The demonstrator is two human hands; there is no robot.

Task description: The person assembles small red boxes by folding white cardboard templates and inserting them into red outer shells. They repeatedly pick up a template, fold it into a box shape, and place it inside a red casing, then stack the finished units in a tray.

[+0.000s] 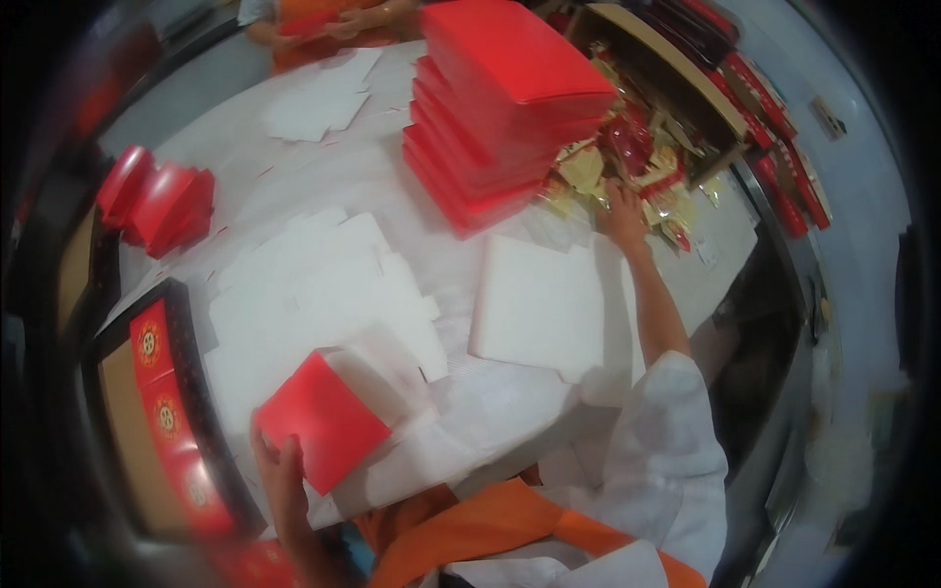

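Pale bench (235,201). Left hand (279,465) fingers grasp red box (328,421): likely light, stiff, easy to dent; best held by edges. Right hand (624,214) at shiny packets (582,169); cannot tell grip.

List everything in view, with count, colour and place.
Table: one, white, centre
Red stack: one, pieces uncounted, red, far side of table
Carton: one, brown, far right
Packets: many, gold and red, by the carton
White card: three areas, white, flat on table
Red containers: a cluster, red, far left
Crate: one, dark-rimmed, lower left
Emblem boxes: at least three, red, in crate
Packages: several, mostly red, beyond table's right
Co-worker: one, orange apron, across table
Red box: one, red, near edge
Left hand: one, bare, holding red box
Right hand: one, bare, at packets' near edge
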